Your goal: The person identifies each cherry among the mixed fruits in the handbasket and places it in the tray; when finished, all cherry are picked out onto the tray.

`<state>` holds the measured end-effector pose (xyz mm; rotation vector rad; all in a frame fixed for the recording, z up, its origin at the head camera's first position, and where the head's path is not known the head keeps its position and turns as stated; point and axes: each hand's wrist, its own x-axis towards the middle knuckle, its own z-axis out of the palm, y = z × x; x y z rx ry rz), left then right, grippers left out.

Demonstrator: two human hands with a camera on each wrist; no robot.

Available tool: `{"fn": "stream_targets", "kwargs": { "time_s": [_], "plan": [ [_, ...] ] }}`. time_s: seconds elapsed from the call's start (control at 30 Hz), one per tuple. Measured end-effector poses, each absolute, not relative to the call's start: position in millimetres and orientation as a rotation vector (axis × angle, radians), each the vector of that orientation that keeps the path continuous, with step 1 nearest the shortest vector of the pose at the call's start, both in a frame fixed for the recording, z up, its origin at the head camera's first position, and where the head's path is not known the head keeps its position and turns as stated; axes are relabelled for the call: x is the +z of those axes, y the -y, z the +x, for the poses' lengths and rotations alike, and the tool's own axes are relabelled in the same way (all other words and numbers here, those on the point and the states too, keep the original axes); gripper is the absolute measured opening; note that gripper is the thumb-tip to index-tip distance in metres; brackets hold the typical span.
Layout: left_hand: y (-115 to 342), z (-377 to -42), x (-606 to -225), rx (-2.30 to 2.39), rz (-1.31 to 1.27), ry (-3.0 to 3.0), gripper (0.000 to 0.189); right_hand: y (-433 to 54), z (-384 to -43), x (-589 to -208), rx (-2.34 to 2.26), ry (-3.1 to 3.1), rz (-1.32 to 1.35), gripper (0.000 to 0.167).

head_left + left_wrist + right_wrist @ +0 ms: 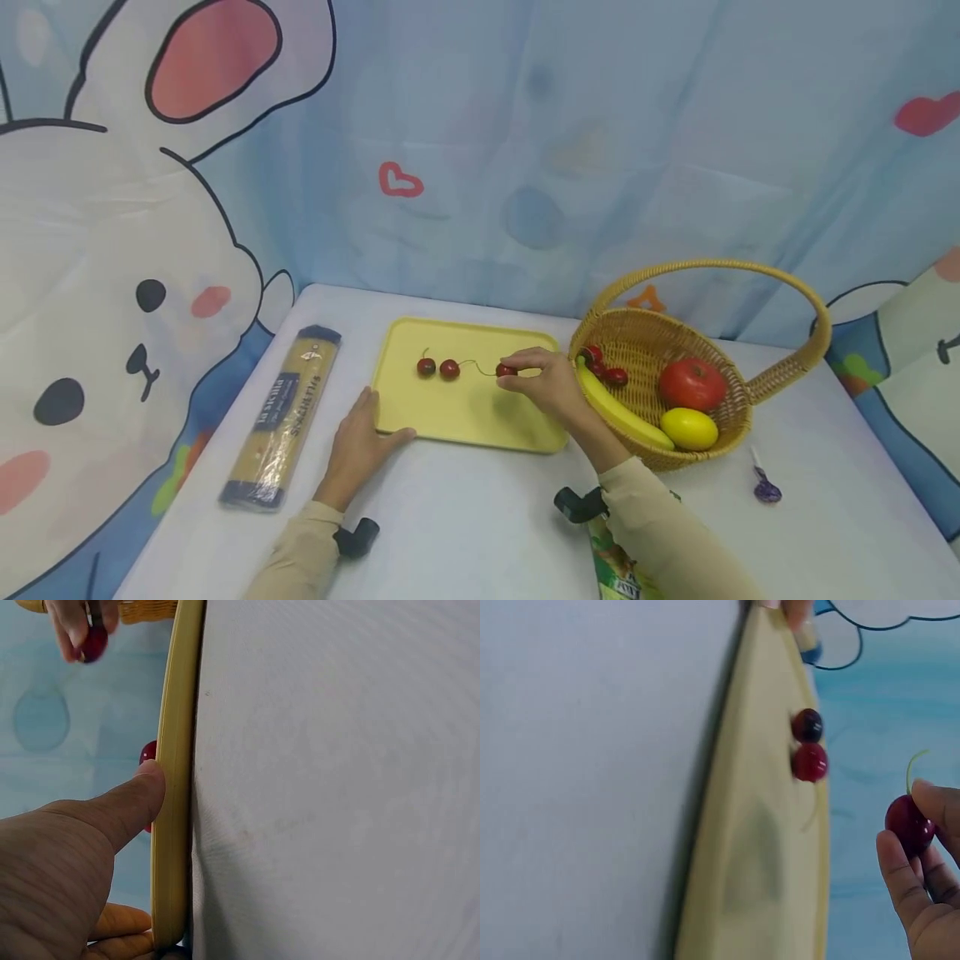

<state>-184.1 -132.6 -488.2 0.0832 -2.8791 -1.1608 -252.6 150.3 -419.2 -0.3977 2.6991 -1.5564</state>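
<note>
My right hand [546,385] pinches a dark red cherry [910,823] between thumb and fingertips, above the right part of a yellow tray [450,417]. Its thin green stem sticks up in the right wrist view. Two more cherries lie side by side on the tray, a darker one [426,367] and a redder one [449,370], both with stems. At the tray's near left corner rests my left hand [358,446]. Its straight thumb [131,806] lies against the front rim, and the other fingers touch the left side.
Right of the tray stands a wicker basket [738,429] with a tall handle, holding a banana [622,412], a lemon [688,428], a red round fruit [693,384] and several cherries [616,377]. A spaghetti pack [285,417] lies left, a purple-wrapped lollipop [767,487] right, a green packet [617,567] near the right forearm.
</note>
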Motion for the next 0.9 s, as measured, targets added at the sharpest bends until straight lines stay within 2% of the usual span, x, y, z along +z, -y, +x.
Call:
{"fn": "stream_targets", "kwargs": {
  "time_s": [0.37,0.9],
  "plan": [
    [132,-185,-490,-1.146,0.085,2.862,0.091,-110,-283,-458,-1.418,-2.86,-0.359,0.025],
    [132,-183,-488,-1.124,0.085,2.86,0.09,-106,-285,-469,-1.388,-2.852,-0.292,0.029]
  ]
}}
